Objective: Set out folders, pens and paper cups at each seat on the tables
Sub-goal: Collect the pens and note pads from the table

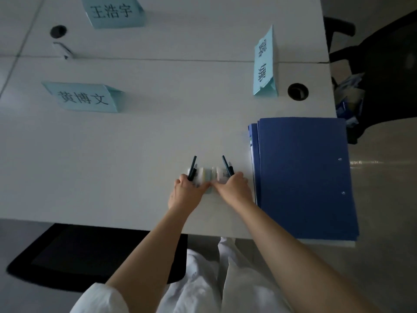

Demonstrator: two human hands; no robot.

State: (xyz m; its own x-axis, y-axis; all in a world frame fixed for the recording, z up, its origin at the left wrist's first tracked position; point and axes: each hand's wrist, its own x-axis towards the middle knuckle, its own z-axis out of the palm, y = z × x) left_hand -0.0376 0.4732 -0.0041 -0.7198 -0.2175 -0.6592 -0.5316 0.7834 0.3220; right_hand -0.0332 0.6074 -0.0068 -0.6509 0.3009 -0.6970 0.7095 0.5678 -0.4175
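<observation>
We have a wide white table (pixel 158 136) in front of us, its near edge just past our waist, and on its right end lies a stack of blue folders (pixel 304 177), squared up and overhanging the near edge a little. None of the folders is yet at a seat, so we judge the setting-out has barely begun.

Three pale blue name cards mark the places: one ahead on the left (pixel 84 97), one farther back (pixel 111 11), and one turned sideways near the right end (pixel 265 62). Two dark cable holes (pixel 297 91) sit in the tabletop, and black chairs stand at the near side (pixel 90 256) and beyond the right end (pixel 383 75).

Our hands meet just left of the folders. The left hand (pixel 187 193) curls its fingers round a dark pen or two (pixel 192 168), tips pointing away from us; the right hand (pixel 234 188) grips more pens (pixel 227 166) the same way. Between and under both hands lies a small pale, see-through pack (pixel 209 175); we cannot tell what it holds or whether the hands grip it too.

We seem to be sorting pens. The next move calls for carrying a pen to the place before a name card and laying it down there, with a folder beside it. No paper cups show. Nothing blocks the table by the cards, though the near chair sits close on our left.
</observation>
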